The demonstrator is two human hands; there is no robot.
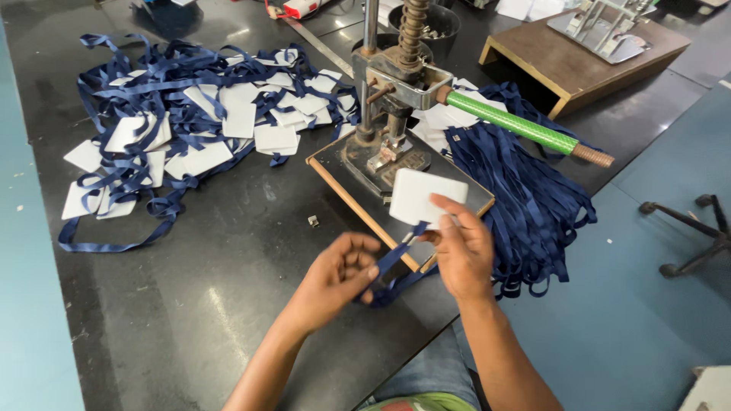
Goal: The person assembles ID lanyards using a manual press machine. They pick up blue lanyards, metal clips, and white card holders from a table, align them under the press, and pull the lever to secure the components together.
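Note:
My right hand (pixel 463 247) pinches a white rectangular card (pixel 423 196) by its near edge, over the base plate of a hand press (pixel 396 114). A dark blue ribbon strap (pixel 392 262) runs from the card's edge down toward me. My left hand (pixel 339 278) grips that strap between thumb and fingers, just left of the right hand. The press has a screw column and a green-sleeved lever handle (pixel 525 128) pointing right.
A heap of white cards tangled with blue straps (pixel 190 122) lies at the left of the dark table (pixel 190 304). A bundle of loose blue straps (pixel 525 198) hangs over the right edge. A wooden stand (pixel 579 65) sits far right, a black chair base (pixel 697 232) on the floor.

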